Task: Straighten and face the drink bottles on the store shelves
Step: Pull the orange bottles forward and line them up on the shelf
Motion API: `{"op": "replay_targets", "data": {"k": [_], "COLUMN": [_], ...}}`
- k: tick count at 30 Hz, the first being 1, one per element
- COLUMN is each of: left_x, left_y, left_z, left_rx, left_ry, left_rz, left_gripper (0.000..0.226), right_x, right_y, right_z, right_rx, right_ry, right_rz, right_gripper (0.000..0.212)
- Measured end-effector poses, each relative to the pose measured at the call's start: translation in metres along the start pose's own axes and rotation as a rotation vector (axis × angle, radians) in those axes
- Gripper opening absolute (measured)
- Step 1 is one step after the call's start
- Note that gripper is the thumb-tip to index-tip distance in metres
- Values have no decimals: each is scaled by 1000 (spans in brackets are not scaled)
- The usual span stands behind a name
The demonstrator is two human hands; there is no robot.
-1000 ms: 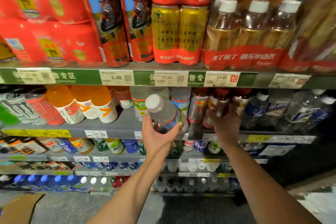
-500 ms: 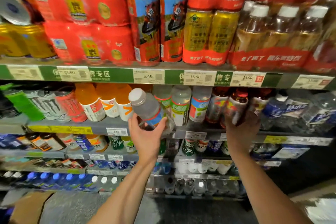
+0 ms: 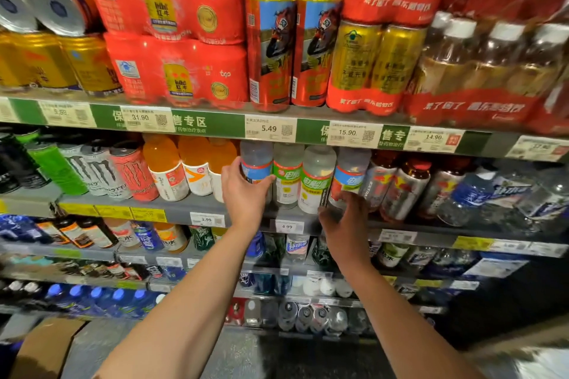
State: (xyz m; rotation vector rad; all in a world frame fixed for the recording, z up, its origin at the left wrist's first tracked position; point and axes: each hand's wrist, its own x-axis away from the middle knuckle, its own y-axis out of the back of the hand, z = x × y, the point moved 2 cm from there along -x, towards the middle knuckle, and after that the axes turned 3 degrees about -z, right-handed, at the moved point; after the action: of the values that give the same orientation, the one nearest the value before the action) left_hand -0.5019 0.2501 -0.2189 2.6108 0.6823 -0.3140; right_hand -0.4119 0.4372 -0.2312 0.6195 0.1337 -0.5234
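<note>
My left hand [image 3: 244,194] wraps around a clear blue-labelled bottle [image 3: 256,163] that stands upright on the second shelf [image 3: 184,209], right of the orange drinks. Two green-labelled bottles [image 3: 303,181] stand beside it. My right hand [image 3: 346,221] reaches to the foot of another blue-labelled bottle [image 3: 349,175]; its fingers touch the base, and the grip itself is hidden by the back of the hand. Red-capped silver bottles [image 3: 400,191] stand further right.
Orange drink bottles [image 3: 181,169] and energy-drink cans [image 3: 104,172] fill the shelf to the left. Blue-labelled water bottles [image 3: 480,194] lie at the right. Red multipacks and tall cans [image 3: 271,46] crowd the shelf above. More bottles line the lower shelves. A cardboard box [image 3: 46,348] sits at the bottom left.
My left hand has carried the tilted bottle up and set it upright in the row on the second shelf. My right hand has moved left from the red-capped bottles to the blue-labelled one.
</note>
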Motion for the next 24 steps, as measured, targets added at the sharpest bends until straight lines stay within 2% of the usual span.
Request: {"op": "replay_targets", "data": {"k": [7,11,13,18,22,24], "left_x": [-1,16,35,91,128,148], "left_y": [-3,-5,-12,-49,-87,-110], "left_z": [15,8,0,-31,-63,-79], "left_rx": [-6,27,76,170,199,210], "left_ry": [-14,-24,-49,-156,-220,-244], "left_rz": [-11,-129,-139,49,198,269], "left_gripper": [77,67,63,55,50,45], "right_x": [-5,-10,-14,-23,-33,-38], "right_y": [3,13,21,62,113,141], "right_z": [-9,-21,-31,-64,-91,-107], "right_rx": [-35,-103,-120,-126,-150,-180], "right_ry": [-16,-50,-92,-202,-172,-179], "right_rz": [0,-47,-73,-250,-412,-472], "right_gripper": [29,27,28,35,20,32]}}
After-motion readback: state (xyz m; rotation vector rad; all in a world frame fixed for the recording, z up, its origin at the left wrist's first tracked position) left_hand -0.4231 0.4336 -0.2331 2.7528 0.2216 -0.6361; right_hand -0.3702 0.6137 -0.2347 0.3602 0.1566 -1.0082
